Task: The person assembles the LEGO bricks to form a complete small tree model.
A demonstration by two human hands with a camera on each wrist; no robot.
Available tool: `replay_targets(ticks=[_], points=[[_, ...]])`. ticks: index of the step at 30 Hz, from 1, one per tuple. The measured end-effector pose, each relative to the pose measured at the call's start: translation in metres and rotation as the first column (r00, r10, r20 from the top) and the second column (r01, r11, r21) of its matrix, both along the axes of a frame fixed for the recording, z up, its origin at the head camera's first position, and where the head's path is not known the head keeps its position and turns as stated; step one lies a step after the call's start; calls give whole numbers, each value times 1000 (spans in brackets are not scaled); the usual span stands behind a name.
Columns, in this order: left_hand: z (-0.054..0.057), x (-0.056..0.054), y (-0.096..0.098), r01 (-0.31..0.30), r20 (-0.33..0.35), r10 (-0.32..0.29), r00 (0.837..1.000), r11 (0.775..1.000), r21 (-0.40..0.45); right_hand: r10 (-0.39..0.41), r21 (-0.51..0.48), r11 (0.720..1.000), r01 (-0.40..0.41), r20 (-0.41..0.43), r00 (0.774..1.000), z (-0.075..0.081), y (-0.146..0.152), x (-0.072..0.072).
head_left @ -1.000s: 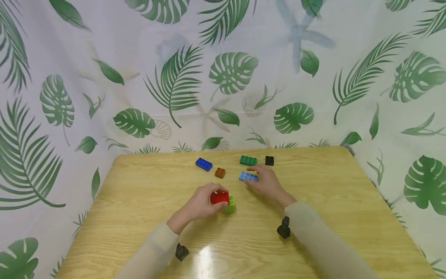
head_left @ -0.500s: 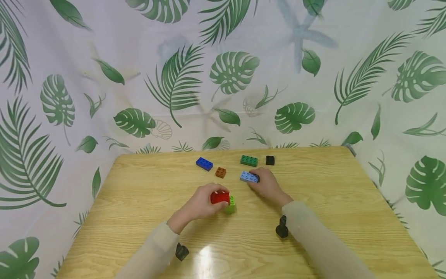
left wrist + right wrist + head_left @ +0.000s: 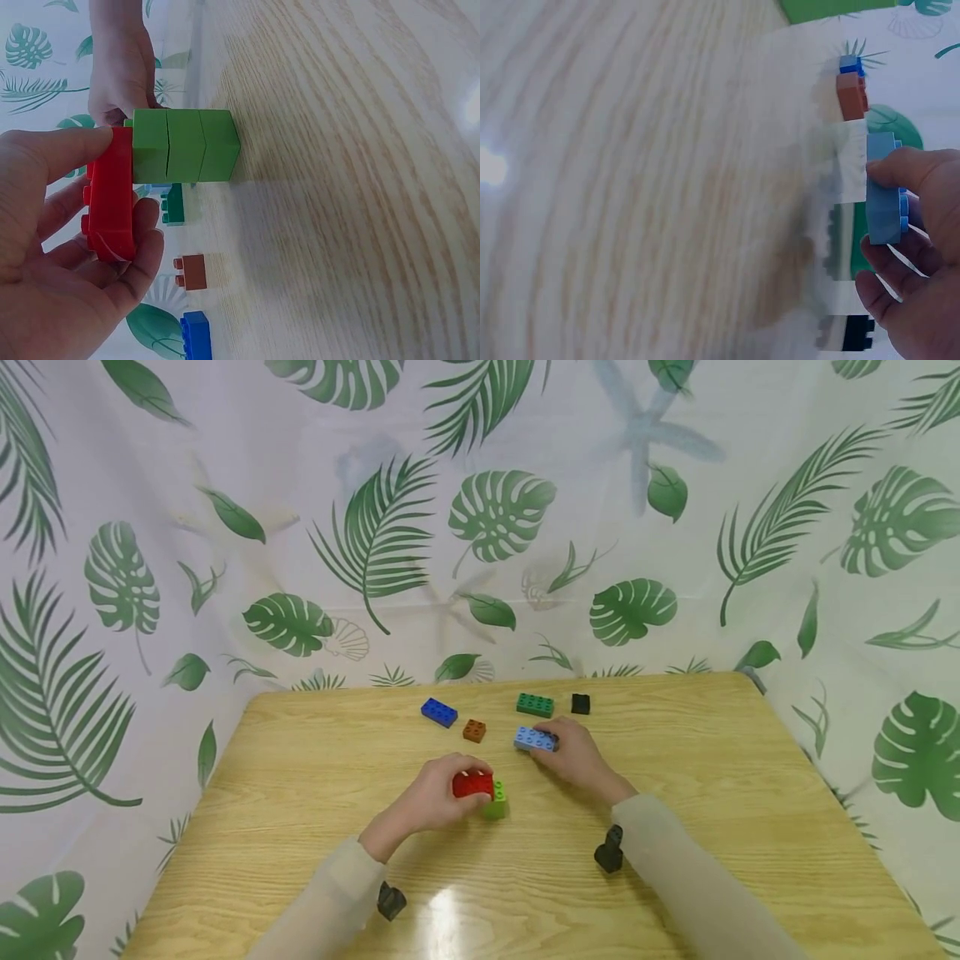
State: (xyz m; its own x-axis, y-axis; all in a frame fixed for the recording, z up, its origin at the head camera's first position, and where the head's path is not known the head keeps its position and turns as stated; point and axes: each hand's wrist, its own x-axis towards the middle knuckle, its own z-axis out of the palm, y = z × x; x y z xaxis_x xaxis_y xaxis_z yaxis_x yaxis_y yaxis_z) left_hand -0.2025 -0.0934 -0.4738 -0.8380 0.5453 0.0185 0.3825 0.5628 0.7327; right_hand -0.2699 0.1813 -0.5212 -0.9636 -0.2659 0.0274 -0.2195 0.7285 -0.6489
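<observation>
My left hand [image 3: 438, 793] grips a red brick [image 3: 472, 786] by its sides. The red brick sits at the top of a light green stack [image 3: 186, 146] of three bricks and overhangs it to one side. The stack stands on the table. Farther forward and right, my right hand [image 3: 577, 752] pinches the right end of a light blue brick [image 3: 531, 738] between thumb and fingers. In the right wrist view the thumb presses one long side of the light blue brick [image 3: 883, 202], whose studs face the palm.
On the wooden table [image 3: 300, 827], a blue brick [image 3: 439, 712] and a small brown brick [image 3: 474, 731] lie at the back left. A dark green brick [image 3: 536, 704] and a small black brick [image 3: 581, 703] lie behind the light blue one. A leaf-patterned cloth [image 3: 450, 585] hangs behind the table.
The right hand's fingers, spread around the light blue brick a second ago, have come together on its right end. The left hand and the red brick stay where they were.
</observation>
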Motion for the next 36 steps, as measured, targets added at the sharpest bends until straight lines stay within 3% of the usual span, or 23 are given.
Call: replay_targets(ticks=[11,22,36], points=[[0,0,0,-3,-15,3,1000,1000,0,123,-10,992,-123,-47,991,18,-2,12],[0,0,0,-7,-8,7,1000,1000,-3,192,-29,981,-192,-6,981,37,-7,26],[0,-1,1,2,-3,-2,1000,1000,7,283,-84,955,-283,-17,959,46,-11,47]])
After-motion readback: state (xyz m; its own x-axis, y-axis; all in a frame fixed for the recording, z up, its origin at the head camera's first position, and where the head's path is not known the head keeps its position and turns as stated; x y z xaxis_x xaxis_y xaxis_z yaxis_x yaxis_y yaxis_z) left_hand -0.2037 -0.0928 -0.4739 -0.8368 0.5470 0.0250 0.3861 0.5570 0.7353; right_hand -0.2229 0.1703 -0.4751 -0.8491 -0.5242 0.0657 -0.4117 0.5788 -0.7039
